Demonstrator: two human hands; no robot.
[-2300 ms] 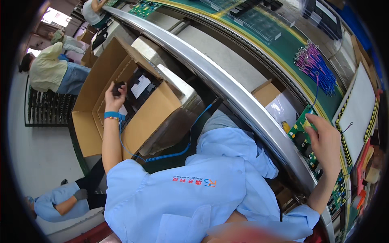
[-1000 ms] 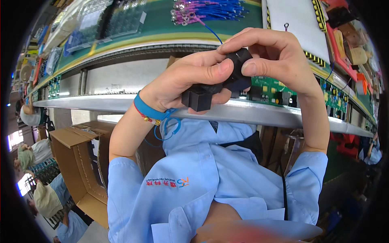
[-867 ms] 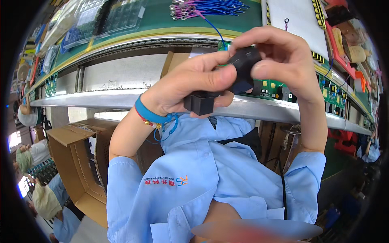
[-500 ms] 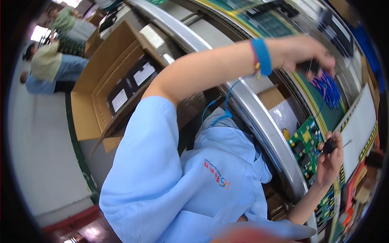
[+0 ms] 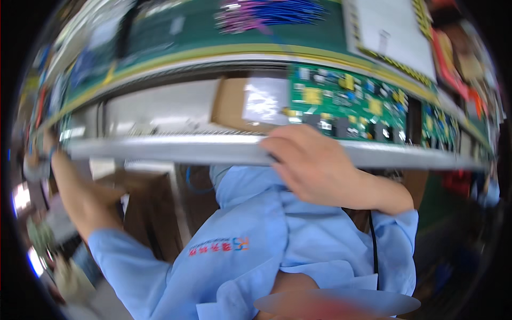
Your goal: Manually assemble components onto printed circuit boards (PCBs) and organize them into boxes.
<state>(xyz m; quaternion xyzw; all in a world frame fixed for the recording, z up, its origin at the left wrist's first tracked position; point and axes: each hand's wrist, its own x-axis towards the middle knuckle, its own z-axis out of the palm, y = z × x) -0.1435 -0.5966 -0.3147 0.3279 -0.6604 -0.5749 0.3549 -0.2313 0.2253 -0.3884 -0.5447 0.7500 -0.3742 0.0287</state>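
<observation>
My right hand (image 5: 312, 165) is closed at the silver rail (image 5: 224, 146) along the front of the bench, its back toward me. A dark sliver of a small black component shows between the thumb and fingers; the rest is hidden. Just beyond the knuckles lies a green circuit board (image 5: 349, 101) crowded with black, yellow and blue parts. Stretched out to the far left, my left hand (image 5: 49, 143) is small and smeared near the end of the rail. Its fingers and anything in them cannot be made out.
A bundle of blue and pink wires (image 5: 277, 13) lies on the green bench surface. Left of the board are a brown cardboard piece (image 5: 229, 101) and a shiny clear bag (image 5: 265, 101). A white panel with striped edging (image 5: 397, 40) is at back right. Cardboard boxes (image 5: 149, 208) stand below left.
My view has swung round along the bench. My left hand has left the wires for the far left. My right hand has come from over the boards to the front rail.
</observation>
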